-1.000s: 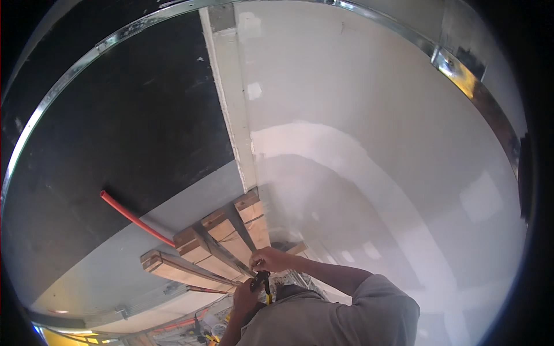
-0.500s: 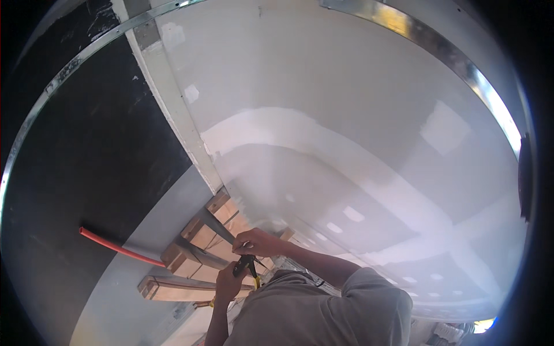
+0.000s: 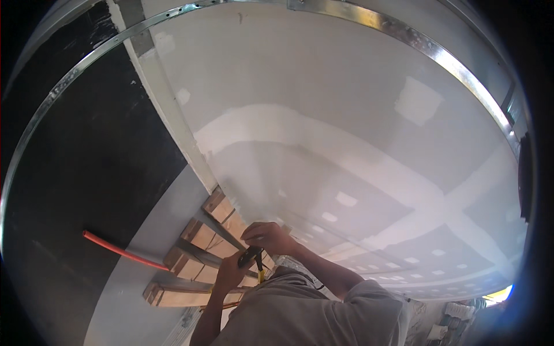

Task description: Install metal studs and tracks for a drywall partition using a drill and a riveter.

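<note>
A black-and-yellow hand tool (image 3: 249, 255) is gripped in my left hand (image 3: 229, 273) close in front of my body; its exact kind is too small to make out. My right hand (image 3: 269, 237) is just above and to the right, with its fingers bent over toward the top of the tool. Whatever lies between those fingers is hidden. Below and beyond both hands are wooden pieces (image 3: 202, 237) with grey metal strips (image 3: 199, 252) between them.
A red tube (image 3: 124, 252) sticks out leftward past the wood, over a dark panel (image 3: 86, 161). Pale wallboard (image 3: 323, 75) with white filler patches spans the right. A shiny metal track (image 3: 381, 23) curves along the top. Bundled material (image 3: 459, 311) is at lower right.
The whole view has shifted slightly. My right hand has turned, its fingers now lying more over the tool's top. The tool leans more to the side in my left hand.
</note>
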Action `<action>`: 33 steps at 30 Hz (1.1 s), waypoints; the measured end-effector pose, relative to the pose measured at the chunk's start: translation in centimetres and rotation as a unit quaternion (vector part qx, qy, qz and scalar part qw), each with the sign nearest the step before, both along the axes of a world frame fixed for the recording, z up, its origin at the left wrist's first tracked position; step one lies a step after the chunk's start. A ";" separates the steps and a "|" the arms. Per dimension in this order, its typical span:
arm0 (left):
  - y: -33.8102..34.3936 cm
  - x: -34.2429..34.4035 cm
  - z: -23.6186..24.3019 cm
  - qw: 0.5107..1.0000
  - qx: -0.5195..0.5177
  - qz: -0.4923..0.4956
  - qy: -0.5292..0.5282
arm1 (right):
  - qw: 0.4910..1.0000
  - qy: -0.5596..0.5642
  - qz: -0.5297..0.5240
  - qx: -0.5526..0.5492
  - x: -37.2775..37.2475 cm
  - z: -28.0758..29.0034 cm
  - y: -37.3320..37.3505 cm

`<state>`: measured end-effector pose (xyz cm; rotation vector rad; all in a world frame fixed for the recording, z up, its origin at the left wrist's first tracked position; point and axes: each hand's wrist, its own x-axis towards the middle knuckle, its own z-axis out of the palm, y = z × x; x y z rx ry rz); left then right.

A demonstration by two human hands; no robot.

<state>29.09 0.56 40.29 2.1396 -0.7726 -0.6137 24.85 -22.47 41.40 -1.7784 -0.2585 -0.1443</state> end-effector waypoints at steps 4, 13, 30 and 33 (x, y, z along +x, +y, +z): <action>-0.2 0.7 2.8 0.998 -0.055 -0.007 0.010 | 0.998 0.009 -0.027 0.062 -1.8 2.1 0.1; -3.7 7.8 14.6 0.966 -0.254 -0.039 0.005 | 0.973 0.163 0.056 0.150 -1.2 7.5 -0.6; -8.7 29.1 30.3 0.835 -0.550 -0.005 -0.027 | 0.985 -0.124 -0.118 -0.021 17.7 38.7 0.9; -9.0 30.2 30.2 0.830 -0.557 -0.016 -0.002 | 0.985 -0.110 -0.132 -0.022 18.7 39.1 1.0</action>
